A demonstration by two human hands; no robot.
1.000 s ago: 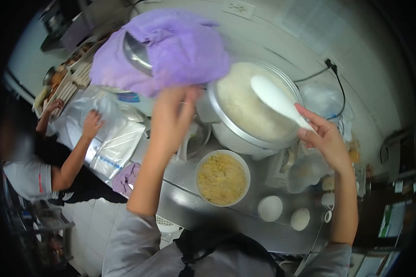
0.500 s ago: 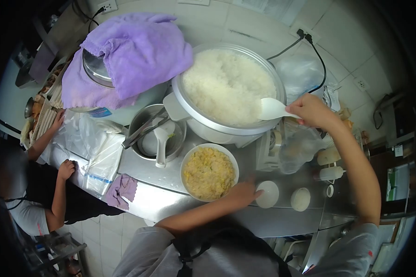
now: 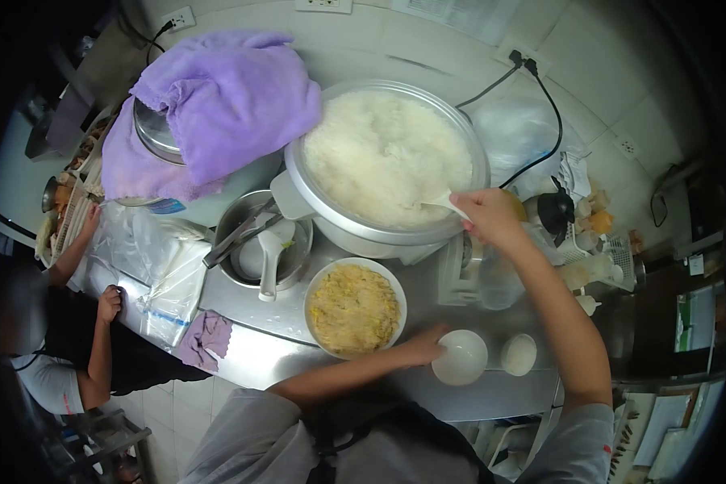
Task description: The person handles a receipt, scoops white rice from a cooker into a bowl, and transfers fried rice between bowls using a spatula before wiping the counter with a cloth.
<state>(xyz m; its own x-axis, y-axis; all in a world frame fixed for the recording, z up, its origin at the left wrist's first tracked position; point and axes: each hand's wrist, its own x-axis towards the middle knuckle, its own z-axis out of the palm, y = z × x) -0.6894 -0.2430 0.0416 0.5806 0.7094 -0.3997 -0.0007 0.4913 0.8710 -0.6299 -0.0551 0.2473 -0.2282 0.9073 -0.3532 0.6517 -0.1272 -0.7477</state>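
Observation:
My right hand (image 3: 489,214) is closed round the handle of a white rice paddle (image 3: 441,202). The paddle's blade is partly sunk in white rice (image 3: 387,153), near the right side of a large rice cooker (image 3: 359,242). Lower down, my left hand (image 3: 422,346) grips the left rim of a small white bowl (image 3: 461,359), which looks empty inside. Beside that hand stands a larger white bowl of yellow fried rice (image 3: 355,309). A second small bowl with white contents (image 3: 519,355) sits to the right.
Left of the cooker is a metal pot (image 3: 226,222) with tongs and a white ladle (image 3: 269,266). Purple towels (image 3: 234,105) drape a lidded container. A co-worker's hands (image 3: 110,303) are at plastic bags (image 3: 173,282). A power cord (image 3: 552,145) and squeeze bottles lie right.
My right hand has moved left and slightly down, and the paddle's blade has dug into the rice. The small bowl at my left hand has come a little nearer to me.

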